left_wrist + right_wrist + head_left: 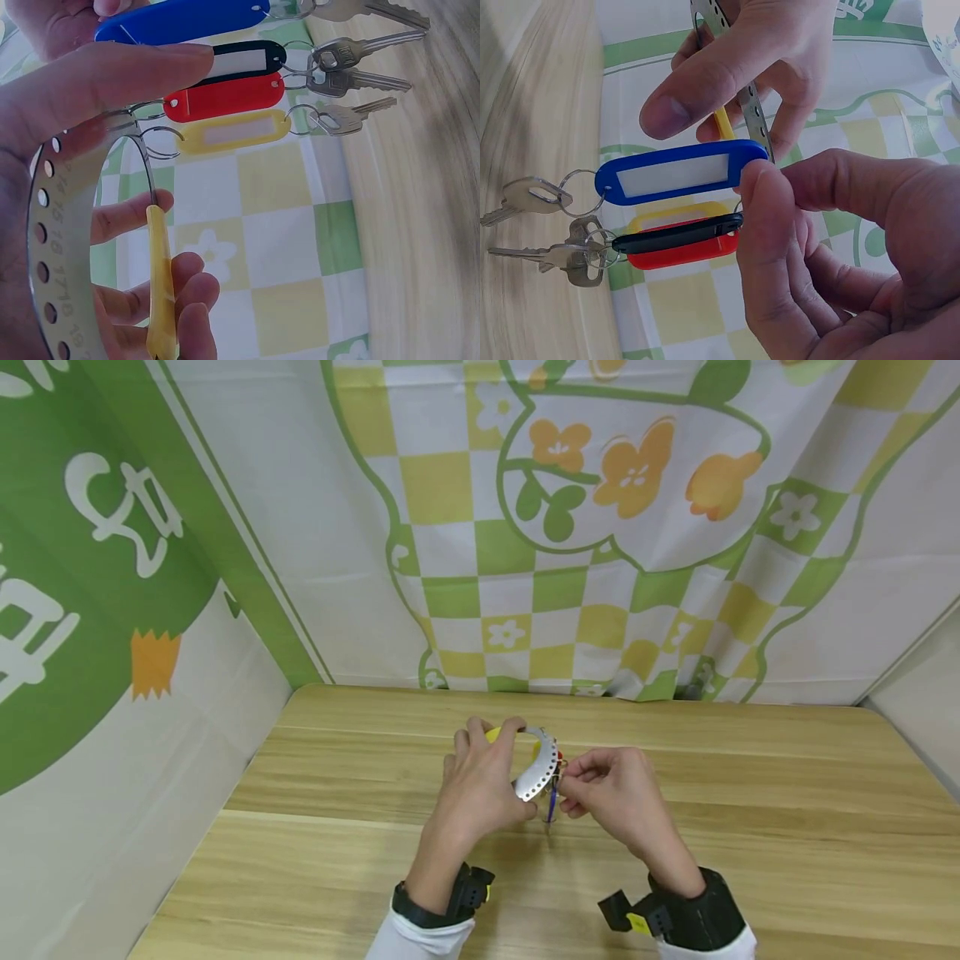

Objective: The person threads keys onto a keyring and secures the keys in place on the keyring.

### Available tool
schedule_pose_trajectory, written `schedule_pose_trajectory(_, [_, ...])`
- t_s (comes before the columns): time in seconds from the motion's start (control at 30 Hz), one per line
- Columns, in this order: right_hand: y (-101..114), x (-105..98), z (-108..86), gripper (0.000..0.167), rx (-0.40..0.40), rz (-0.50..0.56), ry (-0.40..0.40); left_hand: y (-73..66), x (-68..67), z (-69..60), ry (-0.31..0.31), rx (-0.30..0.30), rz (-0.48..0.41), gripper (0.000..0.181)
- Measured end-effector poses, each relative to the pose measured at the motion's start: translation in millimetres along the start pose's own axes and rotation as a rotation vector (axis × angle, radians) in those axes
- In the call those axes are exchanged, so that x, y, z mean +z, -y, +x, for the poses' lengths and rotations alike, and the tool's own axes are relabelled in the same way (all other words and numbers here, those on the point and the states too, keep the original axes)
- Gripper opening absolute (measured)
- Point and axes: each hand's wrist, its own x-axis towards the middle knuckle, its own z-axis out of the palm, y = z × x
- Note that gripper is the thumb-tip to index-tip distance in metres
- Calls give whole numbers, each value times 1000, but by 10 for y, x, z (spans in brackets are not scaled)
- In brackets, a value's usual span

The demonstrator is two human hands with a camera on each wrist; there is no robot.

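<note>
My left hand (pixel 480 781) grips a curved metal key ring holder (pixel 542 772) with a row of numbered holes and a yellow handle part (pixel 160 277). Its thumb extends across the tags in the left wrist view. My right hand (pixel 618 797) pinches one end of a blue key tag (pixel 675 174) between thumb and finger, close to the holder's rim. Below the blue one hang a black tag (pixel 675 236), a red tag (pixel 225 99) and a yellow tag (pixel 236 131). Each tag carries a key by a small ring, such as the silver key (pixel 345 120). My fingertips hide the blue tag's attachment end.
Both hands are above a wooden table (pixel 315 860). A patterned green, yellow and white cloth (pixel 442 568) hangs behind its far edge, and a green and white cloth (pixel 217 718) hangs on the left.
</note>
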Motion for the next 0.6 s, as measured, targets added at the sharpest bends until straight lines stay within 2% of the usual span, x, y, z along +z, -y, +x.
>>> schedule_pose_trajectory(0.37, [-30,8,15,4,38,45,-6,-9,7,-6,-7,22,34,98])
schedule_pose_trajectory(0.6, [-37,17,28,7,53,28,-19,-8,27,-5,-8,42,36,96])
